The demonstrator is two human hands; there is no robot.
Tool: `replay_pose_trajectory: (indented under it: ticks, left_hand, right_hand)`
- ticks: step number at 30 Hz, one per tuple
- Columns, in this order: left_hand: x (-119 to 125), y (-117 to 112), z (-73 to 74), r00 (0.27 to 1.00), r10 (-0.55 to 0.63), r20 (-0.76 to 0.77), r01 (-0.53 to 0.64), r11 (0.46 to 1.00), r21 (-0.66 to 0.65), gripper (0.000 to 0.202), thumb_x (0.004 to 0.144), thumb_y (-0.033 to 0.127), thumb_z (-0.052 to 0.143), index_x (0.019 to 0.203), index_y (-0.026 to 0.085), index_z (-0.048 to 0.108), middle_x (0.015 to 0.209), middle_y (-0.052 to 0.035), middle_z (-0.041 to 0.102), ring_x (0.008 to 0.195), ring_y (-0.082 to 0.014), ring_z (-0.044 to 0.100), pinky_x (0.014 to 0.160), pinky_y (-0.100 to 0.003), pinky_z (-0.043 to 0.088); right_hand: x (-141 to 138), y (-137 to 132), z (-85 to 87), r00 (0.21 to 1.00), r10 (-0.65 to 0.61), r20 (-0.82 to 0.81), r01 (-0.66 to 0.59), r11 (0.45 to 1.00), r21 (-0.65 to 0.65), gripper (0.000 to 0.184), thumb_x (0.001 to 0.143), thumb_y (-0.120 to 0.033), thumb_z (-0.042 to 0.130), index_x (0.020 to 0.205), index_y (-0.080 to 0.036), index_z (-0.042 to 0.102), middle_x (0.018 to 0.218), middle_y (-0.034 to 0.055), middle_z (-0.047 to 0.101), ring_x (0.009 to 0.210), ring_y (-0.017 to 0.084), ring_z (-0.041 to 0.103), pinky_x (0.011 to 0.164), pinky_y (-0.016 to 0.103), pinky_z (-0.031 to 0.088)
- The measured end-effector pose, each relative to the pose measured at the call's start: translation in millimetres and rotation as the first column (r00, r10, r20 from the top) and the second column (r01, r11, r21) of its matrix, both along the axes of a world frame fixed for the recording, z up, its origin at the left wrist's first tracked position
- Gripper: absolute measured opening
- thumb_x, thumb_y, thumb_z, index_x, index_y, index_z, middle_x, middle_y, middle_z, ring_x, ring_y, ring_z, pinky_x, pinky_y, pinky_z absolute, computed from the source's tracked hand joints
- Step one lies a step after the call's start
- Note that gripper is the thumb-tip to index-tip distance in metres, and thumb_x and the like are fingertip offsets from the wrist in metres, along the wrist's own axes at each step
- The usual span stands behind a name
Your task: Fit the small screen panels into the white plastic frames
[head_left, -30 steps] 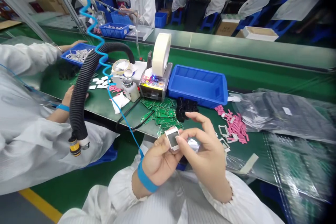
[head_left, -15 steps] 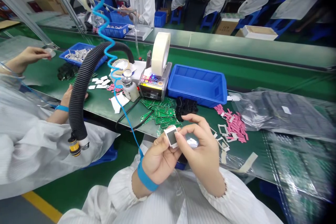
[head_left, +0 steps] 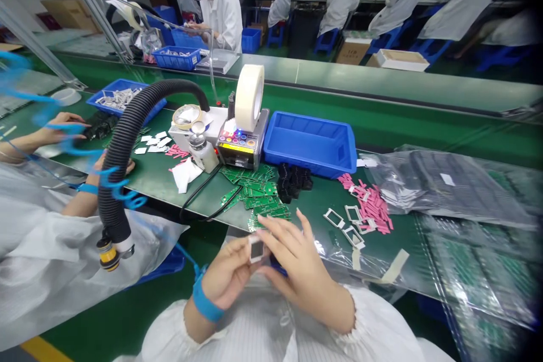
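White-edged, the frame sits pinched in your left hand, just off the near edge of the table. Your right hand spreads wide at its other side; whether it grips too, I cannot tell. Green boards lie just beyond, pink strips farther right.

Green bench beneath circuit boards, blue bin
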State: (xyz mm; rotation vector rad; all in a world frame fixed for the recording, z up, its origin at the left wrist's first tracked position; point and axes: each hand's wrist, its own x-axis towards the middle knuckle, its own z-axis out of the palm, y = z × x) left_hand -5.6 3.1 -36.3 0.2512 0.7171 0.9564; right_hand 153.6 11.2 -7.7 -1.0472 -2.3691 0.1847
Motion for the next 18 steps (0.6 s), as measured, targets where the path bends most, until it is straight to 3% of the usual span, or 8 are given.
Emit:
replay_pose_trajectory:
  ticks: [3,5,8,12,14,18]
  left_hand:
    - [-7.1,-4.2,0.5,0.987,-0.132,-0.095,0.142,0.985,0.098,0.014,0.069,0.021,0.073,0.080,0.012,0.073,0.073,-0.0055,0.070,0.071,-0.0134,0.063,0.072,-0.024,0.047]
    - [-9.6,-5.1,2.5,0.989,-0.125,-0.076,0.131,0.988,0.085,0.026,0.065,0.024,0.076,0.088,0.014,0.073,0.082,-0.0062,0.071,0.076,-0.0140,0.063,0.073,-0.025,0.047]
    - [-9.9,-6.6,3.4,0.994,-0.106,0.025,0.105,0.993,0.049,0.044,0.060,0.028,0.080,0.101,0.016,0.069,0.089,-0.0064,0.071,0.076,-0.0139,0.064,0.069,-0.024,0.049]
    - [-9.5,-7.2,-1.5,0.996,-0.005,0.085,0.007,1.000,-0.020,0.035,0.067,0.027,0.075,0.100,0.017,0.068,0.089,-0.0048,0.071,0.072,-0.0113,0.064,0.065,-0.021,0.049]
    - [-12.7,-4.3,-5.8,0.997,0.055,0.059,-0.052,0.997,-0.050,0.034,0.071,0.025,0.071,0.103,0.016,0.066,0.090,-0.0056,0.072,0.076,-0.0131,0.065,0.072,-0.025,0.050]
    - [-25.8,4.8,-16.0,0.989,0.139,-0.053,-0.143,0.986,-0.082,0.025,0.077,0.022,0.066,0.101,0.014,0.065,0.090,-0.0079,0.073,0.079,-0.0154,0.067,0.084,-0.032,0.050]
  right_hand:
    - [-0.4,3.2,2.4,0.989,0.016,-0.146,-0.020,1.000,-0.024,0.016,0.090,-0.026,0.049,0.103,-0.026,0.059,0.104,-0.0005,0.069,0.098,0.020,0.058,0.108,0.050,0.015]
    - [-3.5,3.4,4.2,0.973,0.050,-0.225,-0.051,0.999,0.001,0.011,0.088,-0.022,0.052,0.092,-0.028,0.060,0.089,-0.0060,0.071,0.088,0.017,0.060,0.108,0.047,0.016]
    - [-8.3,-0.3,4.6,0.949,0.075,-0.307,-0.042,0.993,0.114,0.010,0.087,-0.018,0.055,0.088,-0.027,0.059,0.082,-0.0079,0.072,0.076,0.014,0.059,0.103,0.046,0.023]
    - [-7.2,1.5,-0.5,0.950,0.181,-0.256,-0.147,0.978,0.146,0.007,0.089,-0.023,0.053,0.092,-0.025,0.059,0.088,-0.0052,0.072,0.080,0.014,0.059,0.098,0.042,0.029]
    - [-4.2,12.4,-5.0,0.978,0.121,-0.173,-0.112,0.992,0.060,0.015,0.091,-0.035,0.050,0.094,-0.024,0.060,0.091,-0.0022,0.071,0.084,0.015,0.059,0.092,0.039,0.033]
    - [-8.4,49.7,-19.9,0.983,-0.171,0.071,0.174,0.983,-0.053,0.020,0.088,-0.037,0.055,0.087,-0.020,0.064,0.084,0.0037,0.068,0.080,0.018,0.056,0.074,0.036,0.034]
